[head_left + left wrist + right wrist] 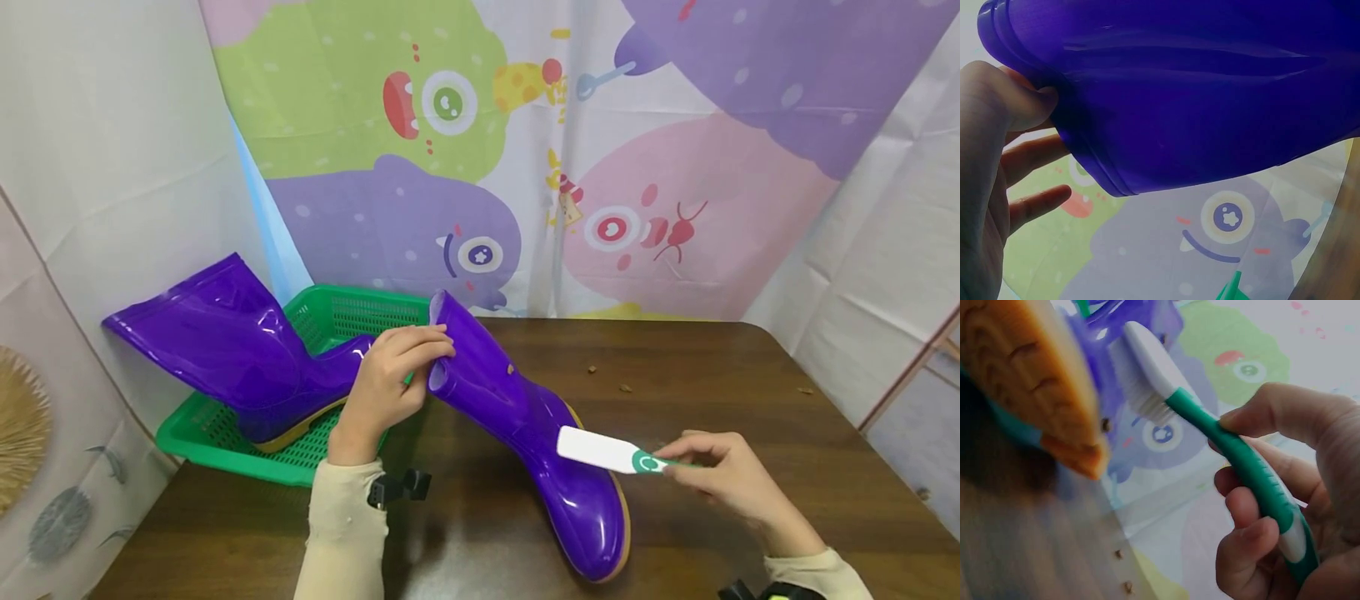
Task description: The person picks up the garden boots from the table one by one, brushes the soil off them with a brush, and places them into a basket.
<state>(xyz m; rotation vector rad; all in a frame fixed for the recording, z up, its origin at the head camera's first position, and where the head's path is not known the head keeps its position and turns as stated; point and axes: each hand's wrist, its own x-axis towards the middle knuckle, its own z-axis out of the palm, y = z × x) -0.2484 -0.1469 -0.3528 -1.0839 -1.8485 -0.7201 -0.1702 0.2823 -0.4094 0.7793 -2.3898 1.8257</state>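
A purple rubber boot point(525, 417) lies on its side on the brown table point(712, 375), toe toward me. My left hand point(390, 379) grips the rim of its shaft point(1079, 156), thumb on the outside. My right hand point(720, 471) holds a white and green brush point(611, 454) by its green handle point(1254, 475). The brush head point(1141, 369) rests against the boot's foot near the tan sole point(1041, 394). A second purple boot point(225, 342) lies in the green basket point(225, 450) at the left.
Small brown crumbs point(607, 379) are scattered on the table behind the boot. A cartoon monster cloth point(525, 150) hangs behind the table. The table's right edge lies near a white wall.
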